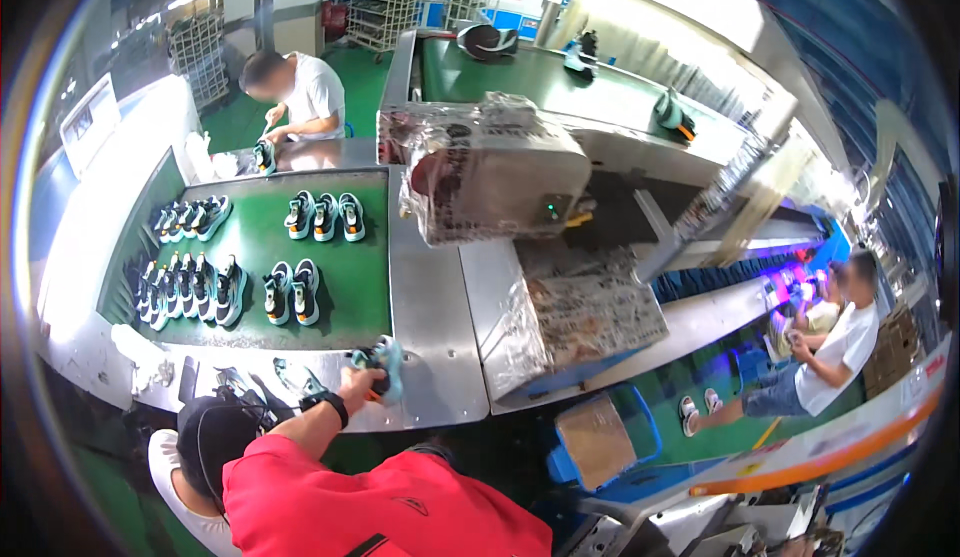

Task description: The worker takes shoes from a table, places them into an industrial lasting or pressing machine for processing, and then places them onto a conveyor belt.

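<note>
My left hand (360, 387), at the end of a red sleeve and with a black band on the wrist, is closed on a sneaker (391, 367). The sneaker is light teal with dark and orange parts. It is over the metal edge of the worktable, just below the green belt (345, 157); I cannot tell whether it touches the metal. Several similar sneakers stand in rows on the belt, among them a pair (305, 292) nearest to my hand. My right hand does not show.
A person in a black cap (215, 442) is close on my left. Another person (300, 92) handles a shoe across the belt. Plastic-wrapped machinery (500, 182) stands to the right, with a blue cart (600, 442) below it. Two people sit at far right.
</note>
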Demonstrator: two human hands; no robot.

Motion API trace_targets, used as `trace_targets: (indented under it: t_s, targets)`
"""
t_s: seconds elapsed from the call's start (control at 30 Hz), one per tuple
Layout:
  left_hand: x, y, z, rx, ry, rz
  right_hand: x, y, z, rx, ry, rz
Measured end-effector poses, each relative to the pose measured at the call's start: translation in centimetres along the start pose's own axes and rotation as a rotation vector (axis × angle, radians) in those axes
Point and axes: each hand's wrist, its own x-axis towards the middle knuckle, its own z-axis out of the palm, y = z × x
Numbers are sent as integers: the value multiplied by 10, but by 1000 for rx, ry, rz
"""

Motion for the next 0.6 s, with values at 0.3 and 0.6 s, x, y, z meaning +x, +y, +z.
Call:
trace_targets:
  t_s: [0.3, 0.6]
  targets:
    - [197, 61, -72, 211, 415, 395, 5, -602, 279, 493, -437, -1225]
    - [223, 62, -39, 582, 595, 309, -136, -953, 465, 581, -510, -1759]
